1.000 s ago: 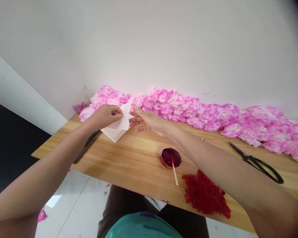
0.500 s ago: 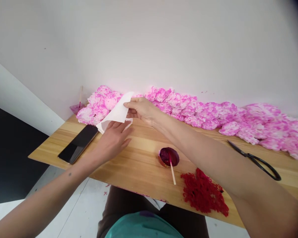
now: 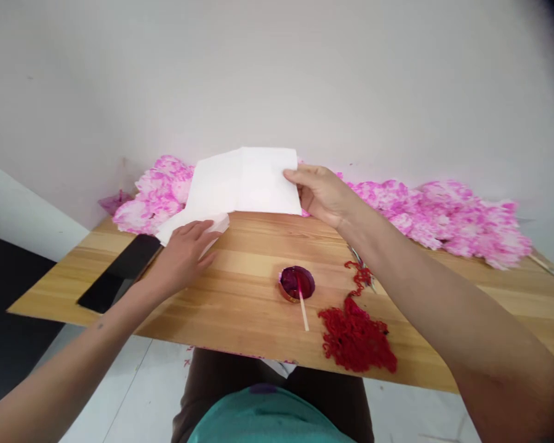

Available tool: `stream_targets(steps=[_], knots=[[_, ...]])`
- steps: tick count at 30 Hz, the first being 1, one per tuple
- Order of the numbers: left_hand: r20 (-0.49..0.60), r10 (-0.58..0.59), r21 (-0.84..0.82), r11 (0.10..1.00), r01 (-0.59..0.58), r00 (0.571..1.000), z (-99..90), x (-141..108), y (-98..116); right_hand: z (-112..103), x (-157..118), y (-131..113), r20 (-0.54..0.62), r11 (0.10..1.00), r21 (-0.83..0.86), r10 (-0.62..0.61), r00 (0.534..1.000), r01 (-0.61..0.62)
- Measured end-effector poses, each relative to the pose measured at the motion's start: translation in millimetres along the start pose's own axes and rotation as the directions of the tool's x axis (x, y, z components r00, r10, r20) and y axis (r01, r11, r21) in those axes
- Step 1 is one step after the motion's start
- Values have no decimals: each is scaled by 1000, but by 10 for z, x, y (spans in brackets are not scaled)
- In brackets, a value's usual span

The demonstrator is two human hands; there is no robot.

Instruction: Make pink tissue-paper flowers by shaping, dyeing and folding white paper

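My right hand (image 3: 321, 192) pinches the right edge of a white folded sheet (image 3: 268, 178), raised and opened out above the back of the table, with a crease down its middle. At the left, my left hand (image 3: 189, 249) lies with fingers spread on a stack of white sheets (image 3: 173, 224). Beside that hand is a black phone (image 3: 120, 274). A small bowl of dark purple-red dye (image 3: 297, 284) stands near the table's middle, a thin stick (image 3: 305, 312) leaning in it. Red yarn (image 3: 357, 338) lies in a tangled heap right of the bowl.
Pink and white crumpled paper flowers (image 3: 443, 212) form a long row against the wall, partly hidden by the sheet. A small pink item (image 3: 115, 202) sits at the table's back left corner. The wooden table's (image 3: 249, 307) front edge is just before my lap.
My right hand has moved right, drawing the white sheet from the stack and spreading it out. My left hand has stayed on the stack. The view has shifted slightly, and the scissors are now mostly hidden.
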State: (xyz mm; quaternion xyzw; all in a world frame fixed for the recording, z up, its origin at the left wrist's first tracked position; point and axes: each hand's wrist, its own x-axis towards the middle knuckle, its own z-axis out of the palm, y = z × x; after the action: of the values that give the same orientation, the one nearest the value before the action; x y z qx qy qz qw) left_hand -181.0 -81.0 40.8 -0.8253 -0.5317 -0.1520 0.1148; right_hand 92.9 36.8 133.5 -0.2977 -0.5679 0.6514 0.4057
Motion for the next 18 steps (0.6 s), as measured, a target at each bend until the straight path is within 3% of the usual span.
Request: stream_targets(steps=[5,8,12,18], knots=[[-172,-16,-193,981,-17,985,-87,106,197,-798,-452,464,-195,980,-59,175,965,-190],[-191,-11,-321,946,-52,982,-64,290,400,-1087,-592,699,-278,954,-110,240,930,-279],[-105,-22,-451,892,-28,994,91,587,662,-1191,-653,817,-284,958,-131,211,935,-256],[53,86,-515,856,-47,995,383,972,991,-987,-613,701,-300,984,-30,160,941,-177]])
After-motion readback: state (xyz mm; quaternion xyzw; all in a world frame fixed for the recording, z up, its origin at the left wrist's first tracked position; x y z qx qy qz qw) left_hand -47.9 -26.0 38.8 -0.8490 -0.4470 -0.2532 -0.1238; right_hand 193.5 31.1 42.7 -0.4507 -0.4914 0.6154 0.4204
